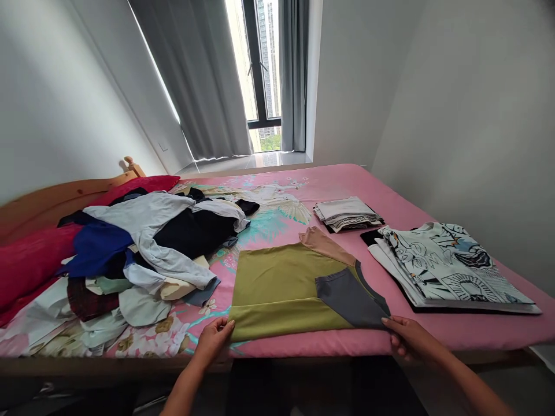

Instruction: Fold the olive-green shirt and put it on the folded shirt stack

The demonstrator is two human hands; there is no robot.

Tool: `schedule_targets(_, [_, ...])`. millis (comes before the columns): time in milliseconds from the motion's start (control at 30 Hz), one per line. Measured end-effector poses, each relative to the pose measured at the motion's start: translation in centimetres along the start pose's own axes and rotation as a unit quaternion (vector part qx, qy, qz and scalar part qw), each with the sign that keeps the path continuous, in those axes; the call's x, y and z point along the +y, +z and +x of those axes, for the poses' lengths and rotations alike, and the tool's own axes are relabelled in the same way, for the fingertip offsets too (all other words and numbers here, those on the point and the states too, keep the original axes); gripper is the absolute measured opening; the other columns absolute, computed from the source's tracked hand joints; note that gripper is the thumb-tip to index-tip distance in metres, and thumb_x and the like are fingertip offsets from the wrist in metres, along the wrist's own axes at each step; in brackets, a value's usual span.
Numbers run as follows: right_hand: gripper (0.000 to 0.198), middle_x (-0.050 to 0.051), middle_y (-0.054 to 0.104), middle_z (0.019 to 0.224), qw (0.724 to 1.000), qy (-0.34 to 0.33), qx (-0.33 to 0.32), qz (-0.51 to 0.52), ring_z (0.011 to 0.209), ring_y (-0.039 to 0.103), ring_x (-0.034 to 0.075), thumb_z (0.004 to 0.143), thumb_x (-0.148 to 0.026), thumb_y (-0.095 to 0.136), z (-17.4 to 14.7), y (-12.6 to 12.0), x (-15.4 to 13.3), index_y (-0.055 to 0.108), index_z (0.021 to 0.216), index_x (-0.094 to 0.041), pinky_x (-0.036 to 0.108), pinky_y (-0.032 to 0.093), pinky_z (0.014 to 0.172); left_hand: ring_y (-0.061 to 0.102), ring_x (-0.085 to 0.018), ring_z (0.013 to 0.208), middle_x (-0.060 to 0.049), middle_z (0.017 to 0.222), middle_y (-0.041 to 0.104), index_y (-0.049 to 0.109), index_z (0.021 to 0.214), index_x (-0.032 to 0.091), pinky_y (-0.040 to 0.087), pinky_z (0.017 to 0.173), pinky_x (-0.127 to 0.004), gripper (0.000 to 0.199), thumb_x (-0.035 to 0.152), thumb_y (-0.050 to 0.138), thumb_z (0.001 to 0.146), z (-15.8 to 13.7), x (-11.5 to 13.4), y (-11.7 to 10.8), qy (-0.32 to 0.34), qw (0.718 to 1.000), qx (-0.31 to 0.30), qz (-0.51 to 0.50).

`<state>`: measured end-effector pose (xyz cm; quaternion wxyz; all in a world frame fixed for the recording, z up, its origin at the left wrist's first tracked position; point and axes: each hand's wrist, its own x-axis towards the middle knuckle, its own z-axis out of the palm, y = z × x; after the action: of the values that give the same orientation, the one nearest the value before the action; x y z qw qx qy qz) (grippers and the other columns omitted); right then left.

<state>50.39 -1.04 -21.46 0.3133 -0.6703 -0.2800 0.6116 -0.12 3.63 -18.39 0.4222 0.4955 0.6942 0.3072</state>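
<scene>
An olive-green T-shirt [277,277] with one grey sleeve and one brownish-pink sleeve lies on the bed near its front edge. Its near side is folded over lengthwise, with the grey sleeve turned back across the body. My left hand [212,341] pinches the near hem corner between thumb and fingers. At the collar end, my right hand [405,335] is closed on the grey shoulder edge. The shirt lies mostly flat between the two hands.
A loose heap of clothes [151,231] covers the bed's left side beside red pillows [39,260]. To the right are a stack of folded printed shirts [455,266] and a smaller folded pile [347,212]. The pink bed sheet [303,346] ends just before me.
</scene>
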Motion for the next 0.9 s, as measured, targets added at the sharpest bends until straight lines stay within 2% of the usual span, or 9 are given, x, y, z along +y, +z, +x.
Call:
schedule_targets(67, [0.04,-0.006,0.05,0.044,1.0,0.014,0.01,-0.003,0.031,0.043,0.008,0.07,-0.055,0.059,-0.4,0.1,0.0,0.036,0.072,-0.023,0.017,0.022,0.032,0.057,-0.017,0.064,0.0,0.063,0.063,0.063,0.066,0.017,0.042,0.057,-0.024,0.053,0.068,0.059,0.052,0.0,0.1,0.0,0.0,1.0,0.008,0.004])
schedule_targets(200, [0.044,-0.006,0.048,0.042,0.999,-0.02,0.019,-0.031,0.029,0.041,0.008,0.068,-0.06,0.058,-0.4,0.6,-0.2,0.035,0.068,-0.023,0.017,0.02,0.031,0.056,-0.017,0.061,0.001,0.06,0.062,0.065,0.067,0.017,0.039,0.052,-0.023,0.052,0.066,0.062,0.05,0.5,0.3,0.0,-0.006,1.0,0.015,0.004])
schedule_targets(400, [0.041,-0.007,0.046,0.038,0.996,-0.049,0.045,-0.062,0.027,0.039,0.008,0.07,-0.058,0.056,-0.1,0.8,-0.8,0.036,0.065,-0.022,0.018,0.019,0.03,0.049,-0.013,0.049,0.002,0.054,0.059,0.066,0.071,0.015,0.035,0.047,-0.023,0.06,0.07,0.061,0.049,1.6,0.9,0.1,-0.028,1.0,0.01,-0.003])
schedule_targets(667, [0.04,-0.007,0.042,0.032,0.988,-0.087,0.081,-0.098,0.024,0.036,0.008,0.073,-0.058,0.052,0.6,1.1,-1.1,0.037,0.061,-0.023,0.02,0.019,0.029,0.057,-0.017,0.059,0.0,0.06,0.065,0.065,0.065,0.017,0.04,0.053,-0.024,0.049,0.063,0.065,0.051,2.6,1.0,0.4,-0.026,0.999,0.032,0.013])
schedule_targets(800, [0.041,-0.006,0.046,0.036,0.988,-0.09,0.063,-0.107,0.025,0.038,0.009,0.072,-0.061,0.05,0.1,0.6,-1.0,0.038,0.063,-0.023,0.02,0.021,0.028,0.059,-0.019,0.061,0.001,0.06,0.066,0.065,0.067,0.019,0.04,0.054,-0.024,0.044,0.061,0.062,0.055,2.5,0.6,0.2,-0.026,0.999,0.038,0.028])
schedule_targets(900, [0.039,-0.005,0.049,0.039,0.989,-0.084,0.052,-0.111,0.027,0.041,0.01,0.072,-0.06,0.049,-0.2,-0.1,-0.7,0.037,0.064,-0.023,0.02,0.023,0.028,0.06,-0.02,0.063,0.002,0.06,0.066,0.066,0.069,0.02,0.04,0.055,-0.025,0.042,0.06,0.059,0.06,2.5,0.6,0.0,-0.021,0.996,0.038,0.077])
